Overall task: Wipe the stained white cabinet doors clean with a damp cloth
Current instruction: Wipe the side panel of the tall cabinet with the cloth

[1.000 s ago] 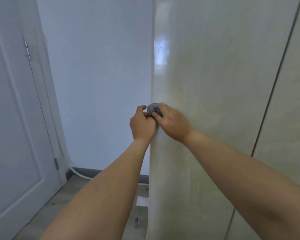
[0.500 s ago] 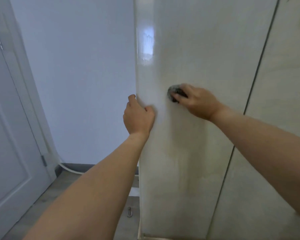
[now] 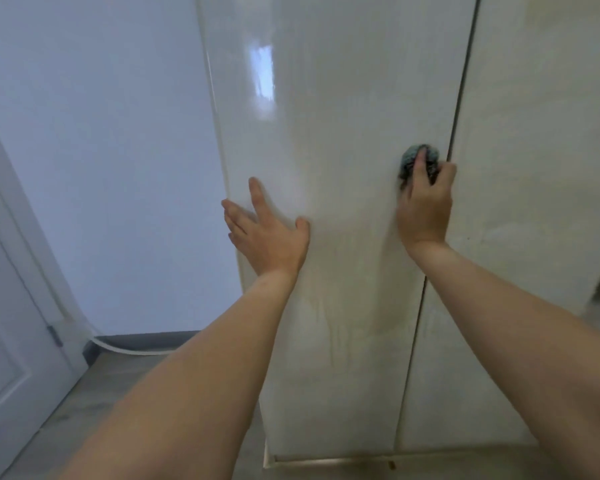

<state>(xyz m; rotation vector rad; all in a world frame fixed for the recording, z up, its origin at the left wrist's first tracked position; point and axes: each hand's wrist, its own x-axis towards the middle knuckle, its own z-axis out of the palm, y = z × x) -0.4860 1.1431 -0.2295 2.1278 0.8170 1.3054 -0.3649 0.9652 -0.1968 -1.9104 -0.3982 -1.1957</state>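
Note:
A tall glossy white cabinet door (image 3: 343,98) fills the middle of the view, with faint streaks low on its face. A second door (image 3: 534,133) stands to its right across a dark vertical gap. My right hand (image 3: 425,206) presses a bunched dark blue-grey cloth (image 3: 418,157) against the first door, close to its right edge by the gap. My left hand (image 3: 267,230) lies flat on the same door near its left edge, fingers straight and spread.
A pale wall (image 3: 101,150) runs to the left of the cabinet. A white room door (image 3: 7,341) with a hinge is at far left. A white cable (image 3: 129,348) lies along the dark skirting. Grey wood-look floor (image 3: 84,410) is below.
My right hand has swept the cloth rightward across the door, from its left edge to near the gap. My left hand has let go of the door edge and opened flat on its face.

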